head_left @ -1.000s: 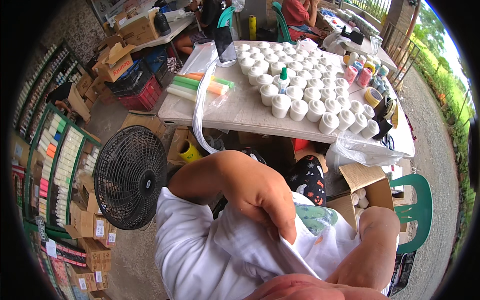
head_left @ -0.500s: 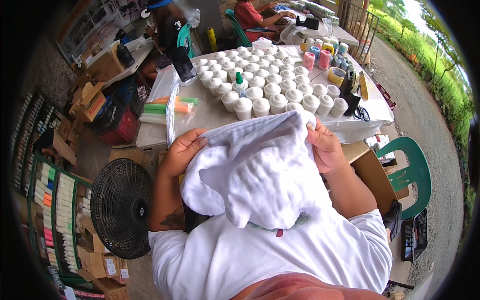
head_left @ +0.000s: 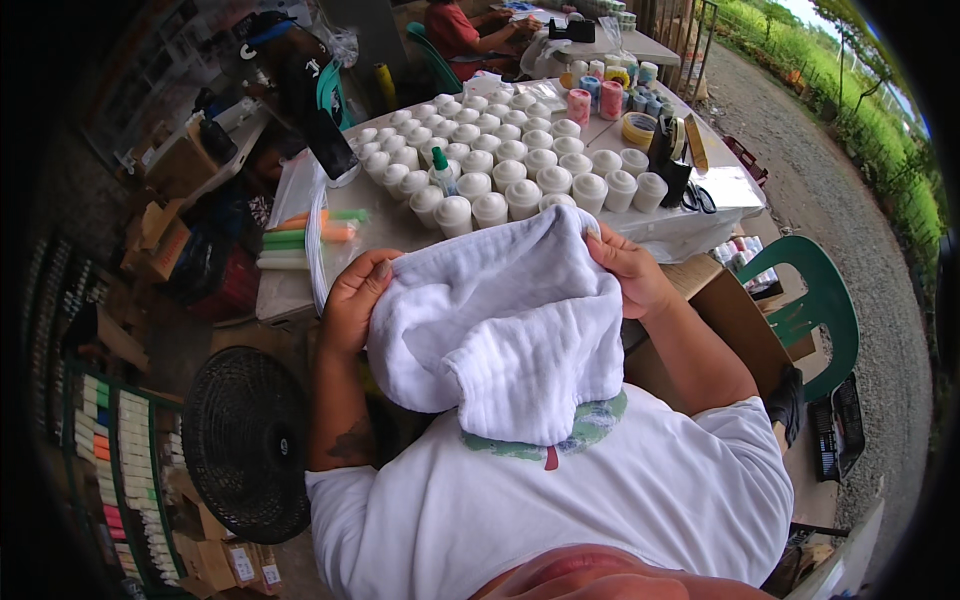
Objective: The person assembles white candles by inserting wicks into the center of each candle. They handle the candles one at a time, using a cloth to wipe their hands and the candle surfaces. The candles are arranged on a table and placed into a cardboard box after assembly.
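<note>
A white cloth (head_left: 500,320) hangs stretched between my two hands, in front of my chest. My left hand (head_left: 358,292) pinches its upper left edge, thumb on top. The upper right corner is gripped by my right hand (head_left: 632,272). Between them the top edge runs slanting up to the right, while the lower part droops in loose folds. Beyond the cloth, many white capped cylinders (head_left: 523,198) stand in rows on the table (head_left: 400,235). A small bottle with a green cap (head_left: 442,172) stands among them.
Green and orange rods (head_left: 312,232) lie bagged at the table's left, near a dark phone (head_left: 328,145). Rolls of tape (head_left: 640,128) and scissors (head_left: 700,200) sit at the right. A black fan (head_left: 245,445), an open carton (head_left: 735,320) and a green chair (head_left: 820,325) flank me. Two people work farther back.
The cloth's lower part has dropped and spread flatter, with its bunched middle opened out. Both hands still hold its upper edge. The whole view has shifted slightly.
</note>
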A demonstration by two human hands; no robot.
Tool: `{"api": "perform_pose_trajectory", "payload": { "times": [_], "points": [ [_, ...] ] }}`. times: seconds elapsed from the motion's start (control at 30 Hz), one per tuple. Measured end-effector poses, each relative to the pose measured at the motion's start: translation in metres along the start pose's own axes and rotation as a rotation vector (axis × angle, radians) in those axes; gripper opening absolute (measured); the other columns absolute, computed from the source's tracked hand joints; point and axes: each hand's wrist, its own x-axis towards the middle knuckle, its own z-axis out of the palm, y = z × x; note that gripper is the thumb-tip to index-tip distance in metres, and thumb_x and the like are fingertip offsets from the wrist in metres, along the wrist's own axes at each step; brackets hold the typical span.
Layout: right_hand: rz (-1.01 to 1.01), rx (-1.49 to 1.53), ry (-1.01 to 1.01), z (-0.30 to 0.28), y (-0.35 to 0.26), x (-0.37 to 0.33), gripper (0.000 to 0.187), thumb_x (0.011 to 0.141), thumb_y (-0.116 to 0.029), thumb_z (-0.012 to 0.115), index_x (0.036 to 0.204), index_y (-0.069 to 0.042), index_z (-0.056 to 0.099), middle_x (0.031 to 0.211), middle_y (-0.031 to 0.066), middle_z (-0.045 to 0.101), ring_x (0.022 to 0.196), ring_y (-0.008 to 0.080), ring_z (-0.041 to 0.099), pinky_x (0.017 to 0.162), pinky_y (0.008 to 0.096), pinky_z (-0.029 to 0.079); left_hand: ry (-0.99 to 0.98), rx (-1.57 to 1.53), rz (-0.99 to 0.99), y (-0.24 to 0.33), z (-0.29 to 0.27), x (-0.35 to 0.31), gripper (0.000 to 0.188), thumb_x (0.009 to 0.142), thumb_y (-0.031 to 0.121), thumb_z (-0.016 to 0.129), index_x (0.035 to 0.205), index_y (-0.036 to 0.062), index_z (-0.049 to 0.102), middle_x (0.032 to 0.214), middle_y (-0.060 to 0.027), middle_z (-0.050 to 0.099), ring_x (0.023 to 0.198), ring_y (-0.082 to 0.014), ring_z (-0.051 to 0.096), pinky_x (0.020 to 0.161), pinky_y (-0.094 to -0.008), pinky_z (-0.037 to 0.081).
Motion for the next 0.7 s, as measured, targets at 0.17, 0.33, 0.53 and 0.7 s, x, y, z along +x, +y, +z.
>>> {"api": "perform_pose_trajectory", "payload": {
  "times": [0.17, 0.33, 0.53, 0.7],
  "points": [
    [0.01, -0.032, 0.039, 0.004, -0.004, -0.001, 0.036, 0.099, -0.02, 0.051, 0.132, -0.006, 0.049, 0.121, 0.0068, 0.06, 0.106, 0.0173, 0.062, 0.092, 0.0341, 0.051, 0.085, -0.035, 0.035, 0.006, 0.006, 0.005, 0.021, 0.099, 0.018, 0.052, 0.11, 0.0033, 0.063, 0.098, -0.0008, 0.064, 0.088, -0.0071, 0.056, 0.083, -0.0219, 0.044],
    [0.414, -0.76, -0.26, -0.01, -0.027, -0.024, 0.03, 0.092, -0.016, 0.064, 0.117, 0.0, 0.061, 0.108, 0.0057, 0.067, 0.101, 0.0154, 0.063, 0.092, 0.0304, 0.049, 0.085, -0.004, 0.001, 0.005, -0.001, 0.013, 0.019, 0.099, 0.018, 0.052, 0.108, 0.0039, 0.062, 0.095, -0.0001, 0.063, 0.086, -0.0063, 0.056, 0.08, -0.0209, 0.045],
    [-0.159, -0.324, 0.2, 0.015, -0.077, -0.052, 0.029, 0.095, -0.013, 0.058, 0.123, -0.004, 0.056, 0.11, 0.0029, 0.065, 0.098, 0.0116, 0.062, 0.088, 0.0298, 0.051, -0.348, 0.122, -0.268, -0.059, 0.019, 0.037, 0.025, 0.102, 0.022, 0.045, 0.119, 0.0043, 0.052, 0.124, -0.0109, 0.059, 0.111, -0.0158, 0.055, 0.098, -0.0284, 0.041],
    [-0.75, -0.915, 0.699, -0.021, -0.264, -0.143, 0.041, 0.097, -0.018, 0.055, 0.136, -0.008, 0.045, 0.118, 0.0105, 0.061, 0.096, 0.0175, 0.065, 0.08, 0.0313, 0.056, -0.549, 0.147, -0.459, -0.075, 0.031, 0.02, 0.035, 0.101, 0.023, 0.049, 0.13, 0.0031, 0.046, 0.129, -0.0095, 0.056, 0.115, -0.0169, 0.055, 0.1, -0.0314, 0.04]
  ]
}}
